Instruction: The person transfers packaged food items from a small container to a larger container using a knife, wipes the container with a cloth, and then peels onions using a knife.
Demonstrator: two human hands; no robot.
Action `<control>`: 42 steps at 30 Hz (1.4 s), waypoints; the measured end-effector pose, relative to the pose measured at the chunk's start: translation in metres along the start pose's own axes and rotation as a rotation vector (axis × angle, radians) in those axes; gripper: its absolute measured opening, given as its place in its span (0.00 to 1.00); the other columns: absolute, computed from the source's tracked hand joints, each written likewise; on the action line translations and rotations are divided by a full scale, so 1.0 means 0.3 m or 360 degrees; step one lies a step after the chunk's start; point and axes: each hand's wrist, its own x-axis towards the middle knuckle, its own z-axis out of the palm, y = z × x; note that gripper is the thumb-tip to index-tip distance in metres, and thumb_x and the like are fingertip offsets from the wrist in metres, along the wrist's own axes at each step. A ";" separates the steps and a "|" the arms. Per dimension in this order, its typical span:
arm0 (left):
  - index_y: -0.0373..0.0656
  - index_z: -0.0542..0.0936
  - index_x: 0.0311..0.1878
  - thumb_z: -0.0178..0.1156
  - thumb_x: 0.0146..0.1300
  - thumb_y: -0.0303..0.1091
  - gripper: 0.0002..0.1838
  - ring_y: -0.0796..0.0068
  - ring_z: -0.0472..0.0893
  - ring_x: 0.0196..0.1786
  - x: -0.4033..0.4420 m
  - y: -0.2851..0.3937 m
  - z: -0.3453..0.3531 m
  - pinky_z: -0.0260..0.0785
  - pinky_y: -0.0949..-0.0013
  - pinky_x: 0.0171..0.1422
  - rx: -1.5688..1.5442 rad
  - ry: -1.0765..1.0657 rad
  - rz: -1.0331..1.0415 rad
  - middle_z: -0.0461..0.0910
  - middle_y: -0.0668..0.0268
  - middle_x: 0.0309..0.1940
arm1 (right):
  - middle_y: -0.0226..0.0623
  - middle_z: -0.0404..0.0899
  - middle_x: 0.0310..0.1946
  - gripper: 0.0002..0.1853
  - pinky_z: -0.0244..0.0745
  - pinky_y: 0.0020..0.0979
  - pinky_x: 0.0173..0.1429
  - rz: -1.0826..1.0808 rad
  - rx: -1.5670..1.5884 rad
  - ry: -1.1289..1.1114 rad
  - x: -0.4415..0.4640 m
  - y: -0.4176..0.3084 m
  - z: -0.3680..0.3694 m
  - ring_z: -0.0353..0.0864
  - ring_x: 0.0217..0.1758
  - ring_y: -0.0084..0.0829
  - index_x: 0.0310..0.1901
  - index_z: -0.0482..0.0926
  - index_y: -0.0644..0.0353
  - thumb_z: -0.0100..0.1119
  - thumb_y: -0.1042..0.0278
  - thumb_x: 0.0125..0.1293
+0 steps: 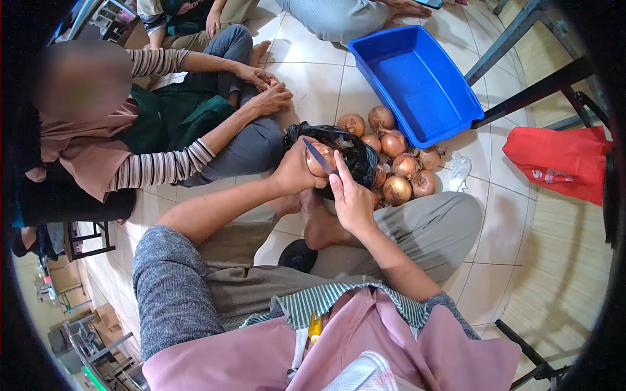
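My left hand (297,171) is wrapped round a brown onion (319,160) above the black plastic bag (355,153). A knife with a dark blue blade (317,154) lies across the onion. My right hand (350,197) is closed on the knife, its handle mostly hidden by the fingers, with the index finger and thumb near the onion's right side. Just right of the bag, several unpeeled onions (397,189) are heaped on the tiled floor, against the near side of the blue tub (435,133).
A person (215,124) in striped sleeves sits cross-legged at the left, both hands together. Others sit at the top. A red bag (557,163) hangs at the right beside dark metal legs (535,91). A crumpled clear plastic piece (460,171) lies right of the onions.
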 end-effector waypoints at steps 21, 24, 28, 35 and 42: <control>0.35 0.68 0.57 0.79 0.34 0.34 0.43 0.67 0.79 0.51 0.046 0.044 -0.045 0.73 0.66 0.58 -0.0031 -0.0264 0.0091 0.78 0.57 0.47 | 0.55 0.83 0.36 0.23 0.76 0.49 0.43 -0.0029 0.0336 0.0003 0.020 0.053 -0.044 0.83 0.39 0.58 0.69 0.63 0.43 0.42 0.49 0.77; 0.35 0.69 0.55 0.78 0.33 0.35 0.42 0.67 0.80 0.50 0.068 0.085 -0.095 0.73 0.66 0.58 -0.0100 -0.0441 0.0077 0.79 0.57 0.46 | 0.53 0.83 0.35 0.26 0.77 0.48 0.44 -0.0112 0.0275 -0.0044 0.017 0.061 -0.057 0.83 0.38 0.56 0.74 0.59 0.35 0.41 0.47 0.77; 0.36 0.70 0.54 0.78 0.33 0.34 0.41 0.68 0.79 0.50 0.061 0.135 -0.128 0.73 0.67 0.57 0.0022 -0.0577 0.0122 0.78 0.59 0.45 | 0.52 0.83 0.32 0.26 0.77 0.46 0.42 -0.0177 0.0319 -0.0019 0.022 0.056 -0.051 0.84 0.36 0.54 0.73 0.61 0.36 0.44 0.48 0.77; 0.36 0.63 0.62 0.81 0.38 0.33 0.48 0.70 0.76 0.56 0.081 0.093 -0.129 0.71 0.68 0.60 -0.0099 -0.0657 0.0181 0.74 0.60 0.53 | 0.50 0.82 0.32 0.22 0.77 0.44 0.43 -0.0071 0.0452 0.0113 0.030 0.037 -0.030 0.85 0.38 0.51 0.68 0.67 0.42 0.45 0.51 0.77; 0.38 0.63 0.65 0.82 0.41 0.32 0.49 0.71 0.77 0.57 0.035 0.079 0.015 0.72 0.68 0.62 -0.0681 -0.0098 -0.0086 0.72 0.61 0.58 | 0.50 0.83 0.43 0.23 0.77 0.42 0.49 0.0132 0.0640 0.0082 0.041 0.042 -0.050 0.85 0.47 0.47 0.69 0.66 0.44 0.44 0.49 0.77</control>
